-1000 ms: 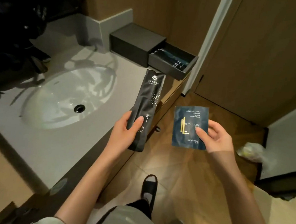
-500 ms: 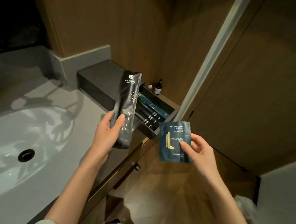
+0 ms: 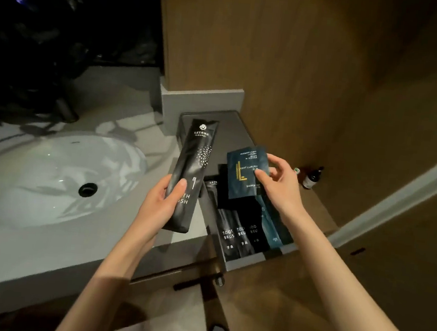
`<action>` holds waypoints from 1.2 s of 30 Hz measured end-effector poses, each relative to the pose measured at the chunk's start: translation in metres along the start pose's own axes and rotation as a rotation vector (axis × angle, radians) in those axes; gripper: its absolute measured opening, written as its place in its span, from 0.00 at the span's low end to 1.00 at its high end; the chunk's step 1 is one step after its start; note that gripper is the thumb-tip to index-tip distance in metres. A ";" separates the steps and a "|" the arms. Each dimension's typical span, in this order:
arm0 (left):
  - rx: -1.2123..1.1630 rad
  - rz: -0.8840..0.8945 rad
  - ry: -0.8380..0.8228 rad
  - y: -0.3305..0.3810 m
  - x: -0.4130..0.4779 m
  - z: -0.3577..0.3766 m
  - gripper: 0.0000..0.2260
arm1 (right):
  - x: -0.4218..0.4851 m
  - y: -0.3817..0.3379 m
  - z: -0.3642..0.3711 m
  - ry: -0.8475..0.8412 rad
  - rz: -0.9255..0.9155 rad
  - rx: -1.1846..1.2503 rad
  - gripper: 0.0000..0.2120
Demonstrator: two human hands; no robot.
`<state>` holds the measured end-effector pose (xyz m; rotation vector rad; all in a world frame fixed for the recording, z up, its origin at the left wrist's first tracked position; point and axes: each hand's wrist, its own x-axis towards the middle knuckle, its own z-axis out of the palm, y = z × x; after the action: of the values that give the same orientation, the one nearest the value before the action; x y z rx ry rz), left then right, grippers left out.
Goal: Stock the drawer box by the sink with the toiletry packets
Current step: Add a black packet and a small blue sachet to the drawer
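1. Your left hand (image 3: 160,207) is curled round the low end of a long toothbrush packet (image 3: 193,168), with the thumb on the front. The packet is black, smooth and shiny. It is thin like a ruler and has white dots and letters. It points up to twelve o'clock and leans a little to one o'clock.
2. Your right hand (image 3: 282,187) pinches a shower cap packet (image 3: 246,173) by its right edge. This packet is flat, square, dark blue and a bit crinkly, with a gold mark. It hangs over the back part of the open drawer (image 3: 256,262), at three o'clock from the toothbrush packet.
3. The drawer box (image 3: 231,129) is dark grey, with flat sides and a dull top. It sits on the counter (image 3: 43,250) at twelve o'clock from your hands. Its drawer is pulled out toward six o'clock.
4. Your thumb hides part of the words on the long packet. The blue packet hides the back of the drawer. Your left fingers are behind the packet and out of sight.
5. Inside the drawer, black toothbrush packets (image 3: 240,234) lie side by side, lined up with the drawer's long sides. You can see at least three. A blue-green packet (image 3: 270,229) lies by the wall at three o'clock.
6. The sink (image 3: 37,174) is white, round and glossy, at nine o'clock from the box. A small dark bottle (image 3: 312,178) stands at three o'clock, and its label is too small to read.
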<state>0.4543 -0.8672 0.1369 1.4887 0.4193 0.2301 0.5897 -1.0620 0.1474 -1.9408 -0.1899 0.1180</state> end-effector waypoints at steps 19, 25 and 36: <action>-0.019 -0.098 0.221 -0.009 -0.034 0.055 0.07 | 0.107 0.042 0.033 -0.159 -0.255 -0.642 0.14; -0.044 -0.088 0.180 -0.005 -0.040 0.060 0.12 | 0.076 0.014 0.015 -0.265 -0.330 -0.368 0.07; 0.071 -0.096 -0.098 -0.014 -0.059 0.074 0.09 | -0.035 -0.001 -0.018 -0.384 -0.053 0.123 0.11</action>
<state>0.4299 -0.9595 0.1325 1.5383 0.4221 0.0664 0.5582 -1.0853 0.1544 -1.7739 -0.4766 0.4571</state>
